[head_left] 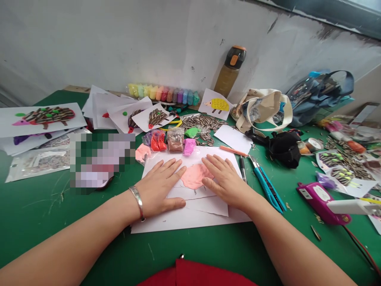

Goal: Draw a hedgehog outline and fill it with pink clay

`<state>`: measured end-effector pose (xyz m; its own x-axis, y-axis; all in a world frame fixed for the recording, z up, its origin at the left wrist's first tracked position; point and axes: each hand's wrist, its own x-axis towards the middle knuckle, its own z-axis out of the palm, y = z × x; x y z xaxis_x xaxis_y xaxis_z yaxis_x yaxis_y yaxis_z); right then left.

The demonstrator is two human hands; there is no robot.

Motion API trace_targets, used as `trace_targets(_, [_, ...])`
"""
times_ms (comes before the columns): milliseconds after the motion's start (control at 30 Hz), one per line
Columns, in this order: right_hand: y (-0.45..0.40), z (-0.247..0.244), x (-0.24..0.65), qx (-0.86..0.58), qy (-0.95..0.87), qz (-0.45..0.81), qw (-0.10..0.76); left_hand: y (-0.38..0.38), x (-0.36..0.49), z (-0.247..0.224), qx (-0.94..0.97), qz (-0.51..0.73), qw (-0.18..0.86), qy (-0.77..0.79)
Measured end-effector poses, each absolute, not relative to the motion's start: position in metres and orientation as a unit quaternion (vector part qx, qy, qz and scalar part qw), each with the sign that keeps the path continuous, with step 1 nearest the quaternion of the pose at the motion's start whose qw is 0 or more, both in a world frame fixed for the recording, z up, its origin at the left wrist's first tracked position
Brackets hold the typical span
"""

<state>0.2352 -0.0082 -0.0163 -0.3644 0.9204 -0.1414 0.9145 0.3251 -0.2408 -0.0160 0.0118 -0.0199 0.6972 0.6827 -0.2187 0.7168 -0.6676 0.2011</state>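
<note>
Flat pink modelling clay (193,178) is spread on a white sheet of paper (208,206), which lies on larger white paper (154,224). My left hand (163,184) rests open on the paper, its fingertips at the clay's left edge. On the other side, my right hand (224,178) lies open, with fingers over the clay's right part. Small dark drawn lines show below the clay. Behind the paper sit bags of red clay (158,140), brown clay (175,141), purple-pink clay (189,146) and green clay (193,132). Another pink lump (143,153) lies at the left.
Sunflower seeds (205,124) are heaped at the back. Right of the paper lie a pen (243,169), an orange marker (233,150) and a blue cutter (268,186). A bottle (229,71), a cloth bag (264,107), hedgehog pictures (49,117) and a magenta device (323,202) surround the workspace.
</note>
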Motion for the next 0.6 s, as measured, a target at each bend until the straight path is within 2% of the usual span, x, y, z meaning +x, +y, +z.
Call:
trace_targets(267, [-0.014, 0.000, 0.250, -0.519, -0.842, 0.147, -0.021, 0.018, -0.024, -0.019, 0.919, -0.056, 0.146, 0.361])
trace_targets(600, [-0.021, 0.004, 0.241, -0.493, -0.866, 0.075, -0.030, 0.020, -0.027, -0.023, 0.921, -0.042, 0.158, 0.353])
